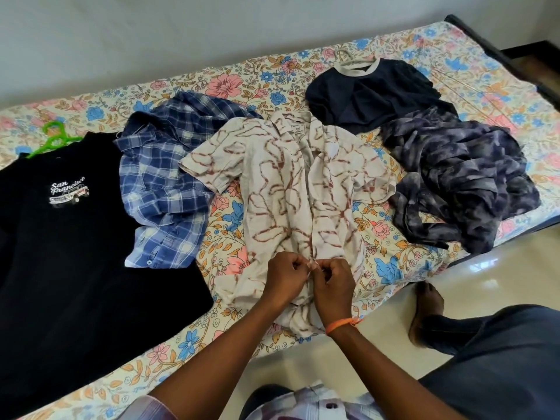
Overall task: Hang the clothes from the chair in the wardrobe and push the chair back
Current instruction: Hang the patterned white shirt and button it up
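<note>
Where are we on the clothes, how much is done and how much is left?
Done: the black tee has a green hanger, the navy top a white one. In hand: both hands pinch the cream shirt's front, apparently buttoning it. Left: the plaid shirt and tie-dye garment lie unhung on the bed. No wardrobe or chair in view.

head cam | looks forward-down, close over bed [303, 65] | single view

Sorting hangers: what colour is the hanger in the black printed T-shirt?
Bright green plastic hanger, seen in the head view.
</note>
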`<state>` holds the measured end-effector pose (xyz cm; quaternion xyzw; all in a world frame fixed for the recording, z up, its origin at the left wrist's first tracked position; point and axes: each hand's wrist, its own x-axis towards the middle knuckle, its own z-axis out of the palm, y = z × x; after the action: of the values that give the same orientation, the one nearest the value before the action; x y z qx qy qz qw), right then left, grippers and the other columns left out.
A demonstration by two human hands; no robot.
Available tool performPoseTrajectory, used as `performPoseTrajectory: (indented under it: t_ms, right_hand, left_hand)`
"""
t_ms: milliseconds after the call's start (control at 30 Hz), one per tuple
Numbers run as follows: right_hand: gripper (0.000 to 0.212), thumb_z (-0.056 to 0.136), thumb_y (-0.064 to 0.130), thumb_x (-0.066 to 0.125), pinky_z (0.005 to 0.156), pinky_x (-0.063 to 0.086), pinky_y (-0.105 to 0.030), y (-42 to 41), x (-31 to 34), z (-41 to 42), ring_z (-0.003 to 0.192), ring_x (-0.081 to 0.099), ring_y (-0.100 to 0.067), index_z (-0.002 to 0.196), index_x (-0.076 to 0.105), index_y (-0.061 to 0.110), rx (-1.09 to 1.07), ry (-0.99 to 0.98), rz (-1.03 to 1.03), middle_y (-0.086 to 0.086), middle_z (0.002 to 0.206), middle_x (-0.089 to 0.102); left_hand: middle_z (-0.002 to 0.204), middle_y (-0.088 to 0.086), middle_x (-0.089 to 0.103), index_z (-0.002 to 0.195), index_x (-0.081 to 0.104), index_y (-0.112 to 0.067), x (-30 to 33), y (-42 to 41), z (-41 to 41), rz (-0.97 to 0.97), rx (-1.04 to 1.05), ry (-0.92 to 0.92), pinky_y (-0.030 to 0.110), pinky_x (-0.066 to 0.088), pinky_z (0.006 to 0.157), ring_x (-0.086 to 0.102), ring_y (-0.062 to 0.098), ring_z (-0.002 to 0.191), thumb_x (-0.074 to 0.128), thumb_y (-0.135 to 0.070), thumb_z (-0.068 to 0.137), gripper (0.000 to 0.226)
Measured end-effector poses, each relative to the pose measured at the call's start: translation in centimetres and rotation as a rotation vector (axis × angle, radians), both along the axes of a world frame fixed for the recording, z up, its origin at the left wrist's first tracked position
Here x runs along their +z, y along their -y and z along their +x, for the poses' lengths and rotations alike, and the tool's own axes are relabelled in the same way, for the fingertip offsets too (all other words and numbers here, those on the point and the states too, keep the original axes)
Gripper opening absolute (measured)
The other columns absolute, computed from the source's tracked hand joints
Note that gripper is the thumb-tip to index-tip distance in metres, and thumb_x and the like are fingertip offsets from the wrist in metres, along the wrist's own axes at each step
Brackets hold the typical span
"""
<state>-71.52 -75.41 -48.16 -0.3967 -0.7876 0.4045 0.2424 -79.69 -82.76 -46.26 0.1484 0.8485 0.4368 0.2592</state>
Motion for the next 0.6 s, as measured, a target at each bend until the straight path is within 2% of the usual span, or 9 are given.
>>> performPoseTrajectory:
  t_ms: [67,133,200,300,367,433,500,600]
  right_hand:
    - [0.009,0.085,0.011,0.074,0.068,0.040,-0.015,-0.09,-0.13,0.04,0.074,0.056,-0.013,0.078,0.067,0.010,-0.011,0.002,-0.059,-0.001,0.081,0.059]
    - [0.009,0.084,0.015,0.075,0.069,0.042,-0.020,-0.24,-0.07,0.10,0.074,0.057,-0.009,0.078,0.069,0.013,-0.052,0.013,-0.158,0.000,0.081,0.061]
    - [0.008,0.083,0.015,0.076,0.069,0.043,-0.016,-0.26,0.30,0.18,0.074,0.058,-0.003,0.078,0.071,0.016,-0.062,-0.018,-0.211,0.001,0.081,0.063]
    - [0.008,0.082,0.013,0.078,0.067,0.045,-0.010,-0.16,0.49,0.31,0.074,0.060,-0.002,0.079,0.072,0.018,-0.047,-0.068,-0.240,0.001,0.080,0.065]
    - [0.007,0.081,0.015,0.079,0.076,0.055,-0.025,-0.24,0.14,0.39,0.078,0.066,-0.012,0.079,0.074,0.019,-0.062,-0.086,-0.342,-0.002,0.082,0.069]
    - [0.004,0.080,0.016,0.076,0.080,0.057,-0.043,-0.36,-0.09,0.63,0.083,0.069,-0.020,0.078,0.076,0.020,-0.066,-0.115,-0.422,-0.002,0.083,0.072]
    - [0.011,0.080,0.010,0.074,0.080,0.057,-0.048,-0.33,0.00,0.81,0.085,0.070,-0.021,0.081,0.079,0.020,-0.038,-0.131,-0.421,0.001,0.084,0.073]
    - [0.021,0.080,0.002,0.071,0.081,0.058,-0.046,-0.27,0.24,0.89,0.086,0.070,-0.019,0.087,0.080,0.019,-0.004,-0.120,-0.429,0.003,0.085,0.074]
  left_hand:
    - [0.060,-0.005,0.065,0.065,0.070,-0.009,-0.04,0.07,-0.05,-0.001,-0.006,0.012,0.014,0.040,0.053,0.058,0.003,0.058,0.070,-0.022,0.087,0.024]
    - [0.066,0.001,0.069,0.069,0.071,-0.006,-0.20,0.08,-0.15,-0.005,-0.017,0.014,0.023,0.046,0.060,0.063,0.008,0.065,0.069,-0.022,0.087,0.024]
    - [0.070,0.003,0.071,0.073,0.072,-0.005,-0.18,0.02,-0.15,-0.010,-0.023,0.020,0.028,0.049,0.065,0.066,0.012,0.070,0.069,-0.023,0.087,0.023]
    - [0.073,0.002,0.072,0.074,0.073,-0.007,0.02,-0.04,-0.12,-0.012,-0.006,0.030,0.028,0.050,0.066,0.066,0.012,0.072,0.069,-0.022,0.086,0.020]
    - [0.073,0.003,0.072,0.074,0.073,-0.007,-0.04,-0.06,-0.11,-0.017,-0.007,0.035,0.030,0.051,0.067,0.066,0.013,0.072,0.068,-0.020,0.086,0.019]
    - [0.072,0.003,0.072,0.074,0.074,-0.008,-0.12,-0.05,-0.18,-0.019,-0.012,0.048,0.028,0.049,0.065,0.067,0.013,0.071,0.068,-0.022,0.086,0.020]
    - [0.072,0.005,0.072,0.073,0.074,-0.008,-0.02,0.05,-0.29,-0.006,0.005,0.073,0.025,0.048,0.061,0.066,0.015,0.069,0.069,-0.020,0.086,0.019]
    - [0.068,0.010,0.069,0.071,0.073,-0.004,0.20,0.24,-0.38,0.006,0.024,0.099,0.021,0.042,0.052,0.058,0.012,0.056,0.067,-0.017,0.087,0.021]
